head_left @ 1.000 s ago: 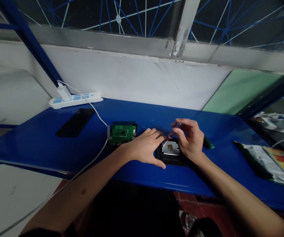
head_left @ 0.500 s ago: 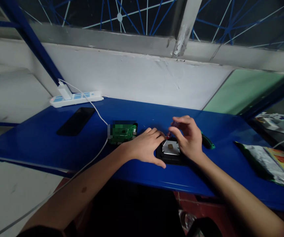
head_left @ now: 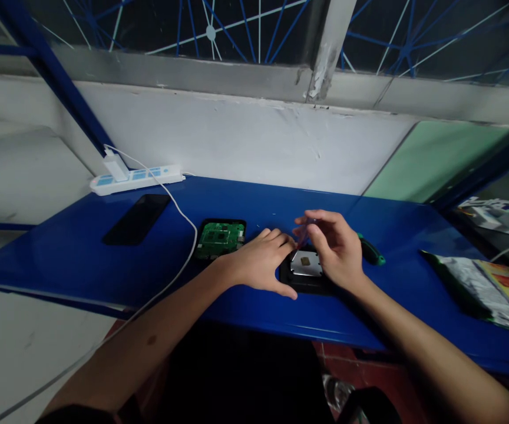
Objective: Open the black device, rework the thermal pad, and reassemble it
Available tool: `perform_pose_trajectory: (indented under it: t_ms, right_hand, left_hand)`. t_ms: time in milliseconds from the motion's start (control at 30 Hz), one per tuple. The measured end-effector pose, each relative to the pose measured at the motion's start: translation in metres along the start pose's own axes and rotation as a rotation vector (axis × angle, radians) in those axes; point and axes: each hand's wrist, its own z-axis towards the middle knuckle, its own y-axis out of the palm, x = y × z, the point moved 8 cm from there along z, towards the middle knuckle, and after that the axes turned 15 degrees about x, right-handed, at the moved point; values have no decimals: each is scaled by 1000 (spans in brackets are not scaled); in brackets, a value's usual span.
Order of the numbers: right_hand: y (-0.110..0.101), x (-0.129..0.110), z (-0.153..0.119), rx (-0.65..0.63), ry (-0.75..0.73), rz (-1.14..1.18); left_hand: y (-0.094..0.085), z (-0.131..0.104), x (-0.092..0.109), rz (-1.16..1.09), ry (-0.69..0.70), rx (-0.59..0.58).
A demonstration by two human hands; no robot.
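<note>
My right hand (head_left: 338, 244) pinches a small screwdriver (head_left: 303, 234) with a see-through, reddish-purple handle. Its shaft slants down to the far left corner of a silver metal plate (head_left: 311, 268) with a brownish square in its middle. This plate sits in a black case (head_left: 311, 286) on the blue table. From the left, my left hand (head_left: 265, 262) spans the case, fingers at its far corner and thumb by its near edge, steadying it. The exact contact of the screwdriver tip is too small to make out. Left of that hand lies a green circuit board (head_left: 221, 235) in a black shell.
A green-and-black handled tool (head_left: 372, 252) lies beyond my right wrist. At the right is a silver and yellow packet (head_left: 488, 291). A dark phone-like slab (head_left: 137, 219) and a white power strip (head_left: 142, 178) are at the left, with a white cable (head_left: 184, 219) crossing the table.
The fingers of my right hand have shifted slightly on the screwdriver handle, which leans a little differently. My left hand, the case and the board stay put.
</note>
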Motion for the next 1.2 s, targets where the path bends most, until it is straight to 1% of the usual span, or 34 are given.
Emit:
perform_pose_trajectory:
  t_ms: [167, 267, 433, 600, 900, 1100, 1200]
  right_hand:
    - [-4, 4, 2, 56, -62, -24]
    - [-4, 4, 1, 67, -51, -35]
    - [3, 2, -6, -19, 46, 6]
    - [6, 0, -7, -65, -7, 11]
    - [0, 5, -3, -5, -71, -56]
    - [-1, 0, -1, 33, -93, -68]
    - [0, -4, -2, 20, -73, -77]
  left_hand:
    - [0, 0, 0, -14, -14, -3]
    - [0, 0, -1, -8, -15, -6]
    - [0, -1, -1, -11, -13, -2]
    - [-2, 1, 0, -35, -25, -15]
    - [-2, 0, 1, -15, -13, -10]
    - [-2, 0, 1, 2, -2, 3]
    - [-3, 0, 1, 11, 1, 4]
